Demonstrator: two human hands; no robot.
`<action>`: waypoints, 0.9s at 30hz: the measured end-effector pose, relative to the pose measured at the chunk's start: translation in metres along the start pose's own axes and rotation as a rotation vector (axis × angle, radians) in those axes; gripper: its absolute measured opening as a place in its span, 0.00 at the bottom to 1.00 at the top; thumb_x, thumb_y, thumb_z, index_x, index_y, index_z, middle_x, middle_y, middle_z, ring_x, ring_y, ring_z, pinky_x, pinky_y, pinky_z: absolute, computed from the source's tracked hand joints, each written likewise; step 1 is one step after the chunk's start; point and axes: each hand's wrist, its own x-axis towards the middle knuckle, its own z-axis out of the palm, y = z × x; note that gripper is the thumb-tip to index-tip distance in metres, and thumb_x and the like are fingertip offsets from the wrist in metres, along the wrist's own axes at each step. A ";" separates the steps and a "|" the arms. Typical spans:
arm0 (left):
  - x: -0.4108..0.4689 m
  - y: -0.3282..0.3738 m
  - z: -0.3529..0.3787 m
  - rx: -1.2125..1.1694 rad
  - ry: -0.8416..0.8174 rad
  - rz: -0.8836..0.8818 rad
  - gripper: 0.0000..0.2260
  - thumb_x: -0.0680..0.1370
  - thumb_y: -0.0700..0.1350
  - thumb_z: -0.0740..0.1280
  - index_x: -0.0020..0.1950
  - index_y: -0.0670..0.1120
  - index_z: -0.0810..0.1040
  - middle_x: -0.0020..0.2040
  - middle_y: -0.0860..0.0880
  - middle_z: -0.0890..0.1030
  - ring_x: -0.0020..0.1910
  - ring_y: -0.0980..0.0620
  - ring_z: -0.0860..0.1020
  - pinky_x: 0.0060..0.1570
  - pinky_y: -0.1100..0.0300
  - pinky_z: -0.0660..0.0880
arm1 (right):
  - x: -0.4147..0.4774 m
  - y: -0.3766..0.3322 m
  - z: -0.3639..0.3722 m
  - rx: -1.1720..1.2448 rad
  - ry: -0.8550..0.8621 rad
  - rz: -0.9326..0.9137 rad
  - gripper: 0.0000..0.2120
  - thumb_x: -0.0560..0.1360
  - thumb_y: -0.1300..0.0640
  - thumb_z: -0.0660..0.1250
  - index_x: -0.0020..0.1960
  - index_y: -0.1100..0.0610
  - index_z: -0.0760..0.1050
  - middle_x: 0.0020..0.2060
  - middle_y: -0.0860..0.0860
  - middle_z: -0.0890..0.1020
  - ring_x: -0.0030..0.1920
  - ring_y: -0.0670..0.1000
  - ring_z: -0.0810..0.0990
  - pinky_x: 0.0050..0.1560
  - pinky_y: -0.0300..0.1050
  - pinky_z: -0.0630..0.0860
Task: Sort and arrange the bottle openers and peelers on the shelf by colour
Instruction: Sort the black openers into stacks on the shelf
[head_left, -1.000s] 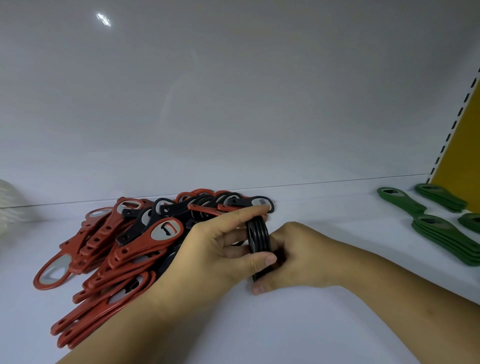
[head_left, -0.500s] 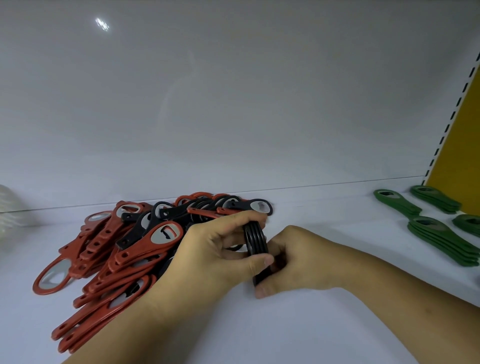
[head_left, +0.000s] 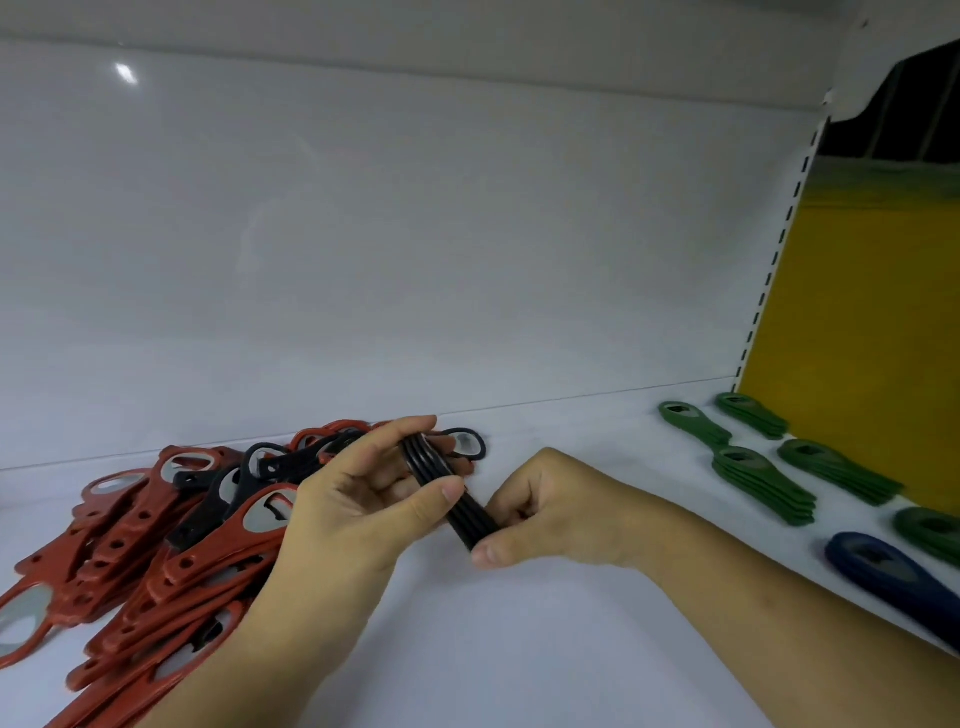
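A stack of several black bottle openers (head_left: 470, 512) is held edge-on between both hands, tilted, just above the white shelf (head_left: 519, 649). My left hand (head_left: 358, 514) grips its upper part with thumb and fingers. My right hand (head_left: 556, 514) pinches its lower end. To the left lies a mixed pile of red bottle openers (head_left: 156, 561) with a few black bottle openers (head_left: 249, 478) among them. One black opener (head_left: 467, 444) lies behind my left hand's fingers.
Green bottle openers (head_left: 763, 483) sit in small stacks on the shelf's right side. A blue opener (head_left: 883, 566) lies at the near right. A slotted upright (head_left: 774, 260) and yellow panel (head_left: 857, 338) bound the right end. The white back wall (head_left: 415, 234) stands close behind.
The black stack has tilted from upright to slanted and lifted slightly off the shelf. My view has shifted so that more of the right side and the blue opener show.
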 end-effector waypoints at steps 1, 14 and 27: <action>0.000 -0.002 0.001 -0.040 -0.004 -0.016 0.30 0.51 0.52 0.84 0.52 0.50 0.83 0.44 0.45 0.85 0.46 0.48 0.84 0.44 0.57 0.81 | -0.001 -0.001 -0.002 -0.021 0.006 0.021 0.13 0.68 0.54 0.75 0.26 0.47 0.78 0.23 0.42 0.66 0.28 0.43 0.64 0.34 0.41 0.58; -0.007 -0.021 0.015 0.230 -0.183 -0.398 0.24 0.60 0.37 0.74 0.55 0.44 0.76 0.38 0.42 0.85 0.46 0.43 0.83 0.56 0.48 0.76 | -0.024 0.044 -0.095 -0.401 0.490 0.574 0.16 0.62 0.54 0.75 0.28 0.55 0.68 0.22 0.48 0.66 0.24 0.48 0.64 0.23 0.34 0.56; 0.002 -0.041 0.009 0.413 -0.275 -0.361 0.08 0.71 0.31 0.71 0.44 0.43 0.81 0.38 0.46 0.85 0.43 0.45 0.83 0.49 0.62 0.79 | 0.015 0.066 -0.112 -0.629 0.508 0.733 0.11 0.63 0.59 0.71 0.35 0.59 0.69 0.30 0.50 0.71 0.30 0.49 0.70 0.27 0.35 0.62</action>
